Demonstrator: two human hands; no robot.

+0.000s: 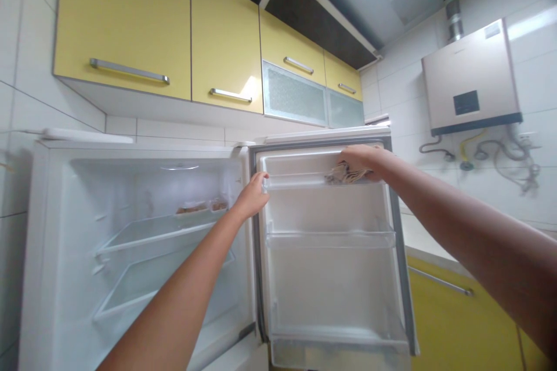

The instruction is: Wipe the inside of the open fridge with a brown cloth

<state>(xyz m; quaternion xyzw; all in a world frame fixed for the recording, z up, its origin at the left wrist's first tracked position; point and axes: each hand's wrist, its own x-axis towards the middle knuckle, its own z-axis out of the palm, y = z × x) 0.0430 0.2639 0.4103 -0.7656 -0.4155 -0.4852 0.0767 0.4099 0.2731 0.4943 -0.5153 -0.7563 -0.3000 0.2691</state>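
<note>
Beige cloth (346, 174) bunched under my right hand (363, 161), fingers pressing it on top door shelf (300, 181). Left hand (252, 197) grips shelf's left end, fingers curled.

Bare forearms (no sleeves), ringless hands (255, 196)

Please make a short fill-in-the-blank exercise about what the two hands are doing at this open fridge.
1. The right hand presses a crumpled ____ on the top door shelf.
2. The left hand grips the inner edge of the fridge ____.
3. The wall cabinets above are ____ in colour.

Missing words: cloth; door; yellow
</note>
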